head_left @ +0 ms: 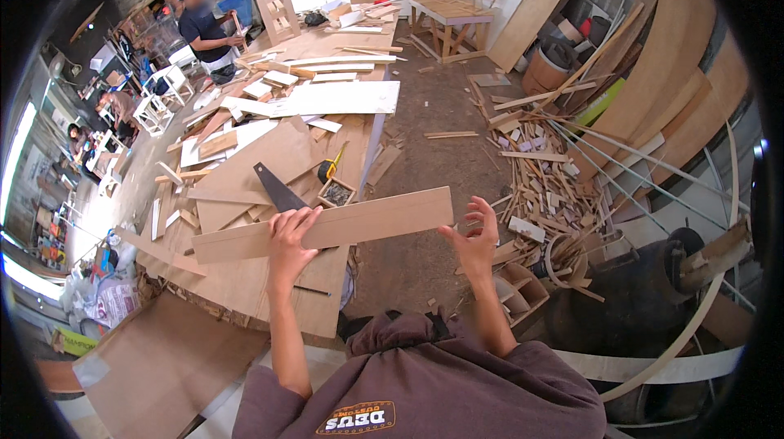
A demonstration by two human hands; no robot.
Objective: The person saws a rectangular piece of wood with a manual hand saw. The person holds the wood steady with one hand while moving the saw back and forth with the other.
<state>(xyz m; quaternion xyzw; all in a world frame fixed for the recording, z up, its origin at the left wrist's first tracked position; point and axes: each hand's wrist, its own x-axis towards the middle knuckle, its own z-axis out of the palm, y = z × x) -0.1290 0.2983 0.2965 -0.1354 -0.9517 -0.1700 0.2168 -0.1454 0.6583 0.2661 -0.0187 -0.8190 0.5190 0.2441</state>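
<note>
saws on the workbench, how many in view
1: a dark saw just beyond the left hand, partly hidden behind the held board. Others may be hidden under the wood pieces.

Wd scrap pile on flr, brn tub nearby.

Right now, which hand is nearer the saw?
Left. The left hand holds the board close beside the saw; the right hand is open by the board's right end, farther off.
</note>
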